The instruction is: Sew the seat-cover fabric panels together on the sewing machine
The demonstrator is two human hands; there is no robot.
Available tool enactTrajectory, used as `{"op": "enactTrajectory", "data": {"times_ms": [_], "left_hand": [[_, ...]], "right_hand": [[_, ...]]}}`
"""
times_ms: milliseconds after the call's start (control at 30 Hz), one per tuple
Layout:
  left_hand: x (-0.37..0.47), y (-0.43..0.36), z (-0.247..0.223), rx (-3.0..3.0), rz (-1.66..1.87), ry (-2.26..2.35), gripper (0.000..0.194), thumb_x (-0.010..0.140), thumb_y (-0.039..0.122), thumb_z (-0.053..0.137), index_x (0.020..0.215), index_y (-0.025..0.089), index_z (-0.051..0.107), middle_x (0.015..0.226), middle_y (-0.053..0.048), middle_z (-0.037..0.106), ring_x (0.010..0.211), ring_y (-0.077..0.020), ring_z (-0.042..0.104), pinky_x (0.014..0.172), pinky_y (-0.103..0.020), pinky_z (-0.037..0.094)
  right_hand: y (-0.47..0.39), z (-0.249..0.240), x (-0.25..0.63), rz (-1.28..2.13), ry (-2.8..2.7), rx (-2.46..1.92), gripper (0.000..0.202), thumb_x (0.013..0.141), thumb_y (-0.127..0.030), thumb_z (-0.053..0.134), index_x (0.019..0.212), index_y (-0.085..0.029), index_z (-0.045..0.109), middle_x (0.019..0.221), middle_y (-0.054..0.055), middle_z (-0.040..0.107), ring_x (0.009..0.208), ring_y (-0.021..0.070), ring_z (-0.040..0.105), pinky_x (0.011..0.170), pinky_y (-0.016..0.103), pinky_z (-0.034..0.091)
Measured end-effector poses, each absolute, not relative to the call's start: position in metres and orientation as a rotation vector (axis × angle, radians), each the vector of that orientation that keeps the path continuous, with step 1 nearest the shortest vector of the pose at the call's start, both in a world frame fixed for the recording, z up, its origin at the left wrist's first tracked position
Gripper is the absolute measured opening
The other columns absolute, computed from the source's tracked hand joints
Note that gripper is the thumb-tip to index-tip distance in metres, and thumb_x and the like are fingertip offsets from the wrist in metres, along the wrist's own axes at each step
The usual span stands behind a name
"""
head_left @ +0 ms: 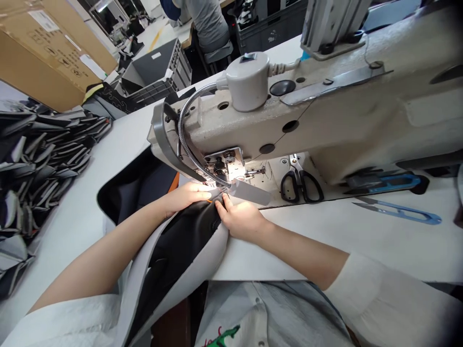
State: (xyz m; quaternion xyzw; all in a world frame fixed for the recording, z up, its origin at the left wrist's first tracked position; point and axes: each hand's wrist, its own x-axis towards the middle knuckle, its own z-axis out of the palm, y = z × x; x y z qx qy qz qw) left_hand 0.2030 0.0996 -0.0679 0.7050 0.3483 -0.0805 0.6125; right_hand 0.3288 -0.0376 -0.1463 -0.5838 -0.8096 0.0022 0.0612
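A black padded fabric piece (pixel 191 231) with a light grey backing lies under the head of a sewing machine (pixel 206 125) and hangs over the table's front edge. My left hand (pixel 186 196) is closed on the fabric just left of the needle area, its thumb on top. Close by on the right, my right hand (pixel 242 218) pinches the fabric's edge, with its fingers near the lit presser foot. An orange strip (pixel 174 183) shows beside my left hand. A grey lamp shade (pixel 252 193) partly covers the stitching spot, so the needle tip is hidden.
Black-handled scissors (pixel 297 179) lie on the machine bed. Blue thread snips (pixel 405 212) rest on the right of the table (pixel 275 255). Stacked fabric pieces (pixel 43 164) fill the left. Behind stand a grey crate (pixel 159 72), a cardboard box (pixel 54 53) and a seated person (pixel 210 24).
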Motion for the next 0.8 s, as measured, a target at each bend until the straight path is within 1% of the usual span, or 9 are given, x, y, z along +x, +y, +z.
{"op": "enactTrajectory", "data": {"times_ms": [100, 200, 300, 400, 467, 533, 600, 667, 800], "left_hand": [[0.205, 0.095, -0.064, 1.643, -0.2, 0.857, 0.031, 0.076, 0.03, 0.061, 0.104, 0.018, 0.069, 0.11, -0.004, 0.068, 0.113, -0.0249, 0.054, 0.102, -0.038, 0.038], [0.207, 0.091, -0.062, 1.666, -0.177, 0.921, 0.032, 0.076, 0.029, 0.061, 0.104, 0.017, 0.069, 0.11, -0.004, 0.068, 0.112, -0.0247, 0.055, 0.102, -0.037, 0.038], [0.206, 0.09, -0.061, 1.674, -0.184, 0.925, 0.031, 0.076, 0.029, 0.06, 0.104, 0.019, 0.07, 0.11, -0.002, 0.068, 0.11, -0.0245, 0.056, 0.101, -0.035, 0.039], [0.205, 0.092, -0.061, 1.679, -0.211, 0.931, 0.028, 0.075, 0.03, 0.06, 0.099, 0.019, 0.071, 0.104, -0.002, 0.07, 0.109, -0.0249, 0.057, 0.101, -0.035, 0.039], [0.206, 0.094, -0.061, 1.667, -0.219, 0.942, 0.027, 0.075, 0.03, 0.06, 0.096, 0.019, 0.072, 0.1, -0.002, 0.071, 0.108, -0.0249, 0.057, 0.101, -0.035, 0.039], [0.207, 0.094, -0.061, 1.651, -0.182, 0.949, 0.027, 0.075, 0.029, 0.059, 0.096, 0.019, 0.071, 0.101, -0.001, 0.071, 0.107, -0.0239, 0.057, 0.101, -0.035, 0.039], [0.208, 0.094, -0.061, 1.662, -0.135, 0.953, 0.026, 0.075, 0.027, 0.058, 0.096, 0.019, 0.071, 0.102, -0.001, 0.07, 0.107, -0.0228, 0.057, 0.101, -0.035, 0.038], [0.209, 0.092, -0.063, 1.691, -0.113, 0.938, 0.025, 0.075, 0.025, 0.056, 0.095, 0.018, 0.07, 0.101, -0.002, 0.07, 0.106, -0.0225, 0.057, 0.102, -0.036, 0.037], [0.21, 0.092, -0.068, 1.74, -0.126, 0.894, 0.025, 0.076, 0.026, 0.054, 0.092, 0.017, 0.07, 0.097, -0.003, 0.07, 0.102, -0.0232, 0.057, 0.099, -0.037, 0.04]], "right_hand": [[-0.042, -0.15, 0.324, -0.09, -2.362, -1.796, 0.046, 0.086, -0.008, 0.035, 0.131, -0.002, 0.044, 0.128, 0.031, 0.047, 0.076, 0.0227, 0.065, 0.055, 0.031, 0.047], [-0.043, -0.152, 0.319, -0.159, -2.304, -1.792, 0.045, 0.088, -0.007, 0.03, 0.13, -0.002, 0.045, 0.125, 0.029, 0.051, 0.08, 0.023, 0.064, 0.059, 0.032, 0.047], [-0.042, -0.148, 0.32, -0.041, -2.283, -1.831, 0.046, 0.085, -0.006, 0.033, 0.129, -0.002, 0.045, 0.123, 0.029, 0.052, 0.082, 0.0238, 0.064, 0.058, 0.031, 0.047], [-0.039, -0.139, 0.327, 0.131, -2.24, -1.867, 0.048, 0.08, -0.008, 0.04, 0.127, -0.005, 0.048, 0.126, 0.025, 0.051, 0.086, 0.0235, 0.063, 0.06, 0.029, 0.047], [-0.037, -0.136, 0.332, 0.203, -2.218, -1.866, 0.049, 0.078, -0.012, 0.043, 0.127, -0.009, 0.049, 0.129, 0.022, 0.05, 0.083, 0.0216, 0.063, 0.06, 0.027, 0.047], [-0.037, -0.136, 0.331, 0.219, -2.214, -1.881, 0.048, 0.079, -0.015, 0.043, 0.126, -0.012, 0.048, 0.132, 0.02, 0.048, 0.073, 0.0189, 0.064, 0.057, 0.026, 0.045], [-0.038, -0.139, 0.325, 0.174, -2.243, -1.91, 0.045, 0.08, -0.013, 0.04, 0.124, -0.012, 0.048, 0.133, 0.024, 0.045, 0.065, 0.0178, 0.063, 0.053, 0.027, 0.043], [-0.037, -0.142, 0.316, 0.103, -2.278, -1.933, 0.043, 0.083, -0.01, 0.034, 0.124, -0.009, 0.047, 0.131, 0.03, 0.044, 0.061, 0.0188, 0.062, 0.051, 0.029, 0.042], [-0.033, -0.145, 0.303, 0.097, -2.303, -1.926, 0.043, 0.086, -0.008, 0.026, 0.125, -0.006, 0.045, 0.127, 0.036, 0.044, 0.061, 0.0222, 0.062, 0.045, 0.029, 0.039]]}}
